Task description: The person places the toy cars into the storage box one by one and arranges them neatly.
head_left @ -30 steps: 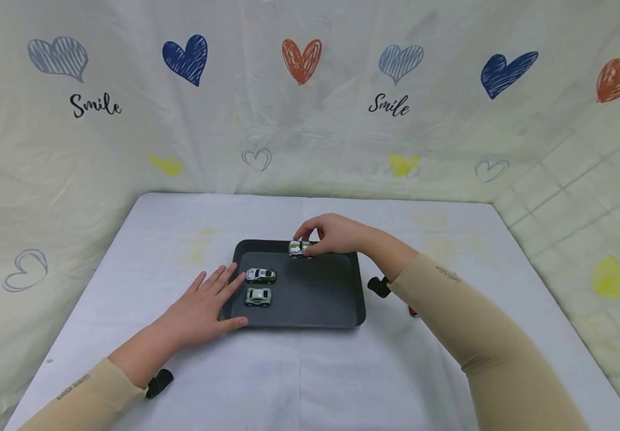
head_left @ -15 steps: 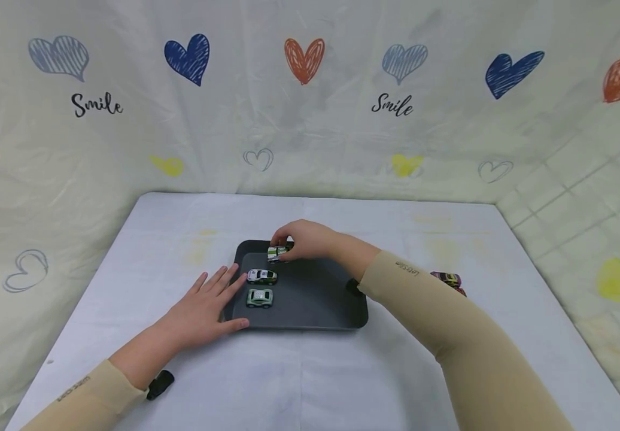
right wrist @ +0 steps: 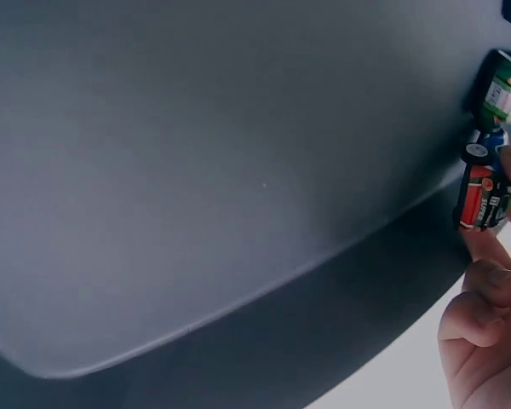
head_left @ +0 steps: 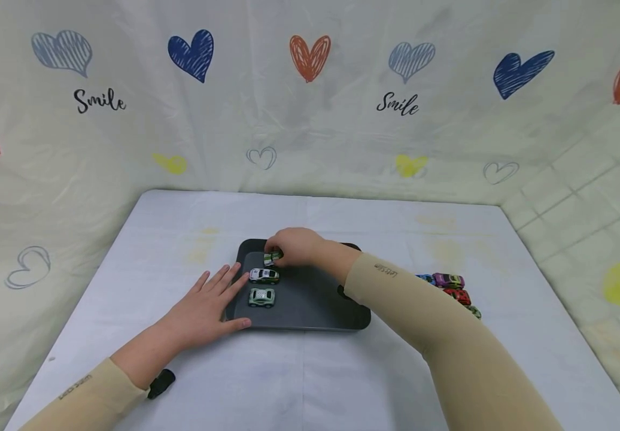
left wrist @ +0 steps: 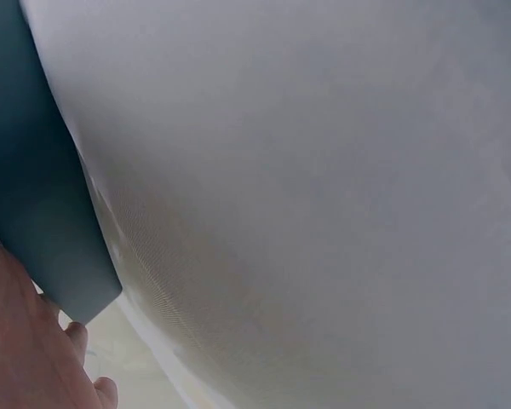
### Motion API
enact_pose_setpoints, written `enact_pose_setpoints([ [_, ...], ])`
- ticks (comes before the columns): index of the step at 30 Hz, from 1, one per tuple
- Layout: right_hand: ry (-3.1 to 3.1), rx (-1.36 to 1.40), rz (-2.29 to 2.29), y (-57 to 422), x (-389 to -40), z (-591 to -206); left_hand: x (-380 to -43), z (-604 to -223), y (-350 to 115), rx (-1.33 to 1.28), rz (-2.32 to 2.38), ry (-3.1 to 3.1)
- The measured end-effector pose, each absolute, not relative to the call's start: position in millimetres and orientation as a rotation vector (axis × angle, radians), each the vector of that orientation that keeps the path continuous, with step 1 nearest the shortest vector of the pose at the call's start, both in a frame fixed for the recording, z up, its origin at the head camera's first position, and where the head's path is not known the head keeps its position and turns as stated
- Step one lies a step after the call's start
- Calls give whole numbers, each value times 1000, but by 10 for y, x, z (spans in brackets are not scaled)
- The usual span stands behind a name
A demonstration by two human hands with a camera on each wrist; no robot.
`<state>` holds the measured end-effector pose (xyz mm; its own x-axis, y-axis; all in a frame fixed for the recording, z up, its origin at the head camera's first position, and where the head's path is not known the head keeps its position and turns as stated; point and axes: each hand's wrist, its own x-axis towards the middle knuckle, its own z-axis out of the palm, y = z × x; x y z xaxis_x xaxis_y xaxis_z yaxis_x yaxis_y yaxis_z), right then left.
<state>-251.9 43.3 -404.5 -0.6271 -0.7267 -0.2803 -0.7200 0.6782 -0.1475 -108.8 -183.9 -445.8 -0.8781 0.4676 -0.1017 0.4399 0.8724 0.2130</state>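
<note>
A dark grey tray (head_left: 312,302) lies on the white-covered table. My right hand (head_left: 295,245) pinches a small toy car (head_left: 270,258) over the tray's back left corner. In the right wrist view this toy car (right wrist: 484,200) shows red and black at its end, close to a green-and-white car (right wrist: 504,92). Two toy cars sit in the tray's left part: a white-and-black one (head_left: 264,275) and a pale green one (head_left: 261,297) in front of it. My left hand (head_left: 199,314) rests flat with spread fingers at the tray's left rim.
Right of the tray, partly behind my right sleeve (head_left: 434,323), several more toy cars stand together, among them a purple one (head_left: 449,280) and a red one (head_left: 458,296). A heart-printed curtain (head_left: 310,120) hangs behind the table.
My right hand has carried the toy car leftward over the tray, then down toward the white-and-black car. The cars on the right have come into view from behind the sleeve. My left hand stays put.
</note>
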Motion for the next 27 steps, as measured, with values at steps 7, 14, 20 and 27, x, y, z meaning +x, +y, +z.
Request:
enact_pose_setpoints([
  [7,2590,-1131,12,411,-2470,-4043,-1093,-4445,-1831,719,259,2889],
  [14,2589,-1122,27,375,-2449,-4046,-1086,-4435,-1826,722,259,2891],
  [20,2604,-1123,37,361,-2466,-4088,-1087,-4444,-1827,726,268,2898],
  [27,2606,-1135,42,346,-2452,-4080,-1103,-4516,-1848,695,272,2890],
])
